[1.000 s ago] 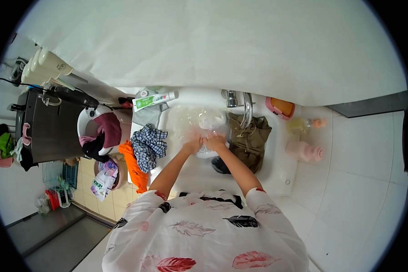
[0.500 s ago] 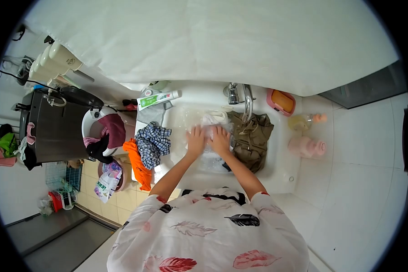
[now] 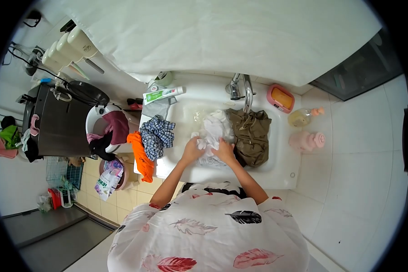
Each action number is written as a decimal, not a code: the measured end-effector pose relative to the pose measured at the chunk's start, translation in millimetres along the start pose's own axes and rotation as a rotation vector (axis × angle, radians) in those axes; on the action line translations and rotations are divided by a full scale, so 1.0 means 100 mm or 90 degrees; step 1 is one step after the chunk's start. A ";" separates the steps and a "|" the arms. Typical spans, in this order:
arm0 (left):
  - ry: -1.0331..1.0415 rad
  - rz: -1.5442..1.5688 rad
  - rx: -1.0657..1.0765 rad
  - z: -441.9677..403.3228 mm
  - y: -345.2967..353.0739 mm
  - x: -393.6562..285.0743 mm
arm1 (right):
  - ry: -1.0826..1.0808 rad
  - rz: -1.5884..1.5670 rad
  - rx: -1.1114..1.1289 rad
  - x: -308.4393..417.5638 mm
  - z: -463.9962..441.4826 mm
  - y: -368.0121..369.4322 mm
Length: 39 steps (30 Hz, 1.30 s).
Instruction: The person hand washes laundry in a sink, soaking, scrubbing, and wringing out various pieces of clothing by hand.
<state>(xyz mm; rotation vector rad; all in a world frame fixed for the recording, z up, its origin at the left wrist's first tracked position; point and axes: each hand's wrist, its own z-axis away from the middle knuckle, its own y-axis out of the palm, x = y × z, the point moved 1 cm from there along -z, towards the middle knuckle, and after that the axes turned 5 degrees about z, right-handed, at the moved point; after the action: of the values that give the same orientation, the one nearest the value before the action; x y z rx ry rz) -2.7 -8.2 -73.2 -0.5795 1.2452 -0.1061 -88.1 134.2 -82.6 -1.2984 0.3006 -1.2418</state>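
White cloth [image 3: 216, 124]: bunched and wet-looking in the sink [image 3: 283, 170], left of the brown cloth [image 3: 251, 140] and against it.
Left hand [image 3: 192, 148]: fingers curled, holding the cloth's near left edge.
Right hand [image 3: 225, 149]: fingers bent over the cloth, gripping its near right part; the fingertips are partly lost in the folds.
Just changed: half a second ago both hands lay flatter on the cloth, fingers spread; now they are curled into it, a little nearer the body, and more of the white shows.
Meaning: the handling seems to have gone from pressing to gathering, a judgement from the grip alone.
Water [image 3: 196, 115]: a clear, rippled patch with some bubbles, beyond the left hand.
Left rim: the checked cloth [image 3: 156, 136] and the orange cloth [image 3: 142, 158] touch; small dark marks on the orange, unreadable.
Tube [image 3: 161, 94]: lying on grey cloth [image 3: 155, 109] at the far left corner; green panel, red lettering, brand too small to read.
Tap [image 3: 248, 93]: at the back, above the brown cloth.
Right side: soap [image 3: 282, 99] in a pink box; beyond it, a yellow bottle [image 3: 300, 118] and a pink bottle [image 3: 306, 141], no label legible.
Bag [image 3: 108, 181]: purple and white, down on the left; large letters, perhaps ending "ERK", uncertain.
Dispensers [image 3: 81, 41]: cream, on the wall; a small dark emblem, unreadable.
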 end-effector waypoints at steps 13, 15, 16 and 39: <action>-0.151 0.238 0.104 0.30 -0.21 -0.35 | -0.129 -0.165 0.201 0.06 0.46 -0.71; -0.066 0.162 0.036 0.24 -0.15 -0.22 | -0.159 -0.213 0.142 -0.02 0.34 -0.62; 0.019 0.088 -0.034 0.21 -0.12 -0.14 | -0.192 -0.258 0.082 -0.07 0.27 -0.57; 0.125 -0.422 0.050 -0.15 0.51 0.48 | -0.139 0.301 0.051 -0.21 -0.24 0.36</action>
<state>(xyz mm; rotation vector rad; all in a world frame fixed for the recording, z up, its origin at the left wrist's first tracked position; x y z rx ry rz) -12.3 11.8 -141.4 -0.9114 1.1868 -0.7774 -96.1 130.0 -129.8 -1.1940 0.3711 -0.6996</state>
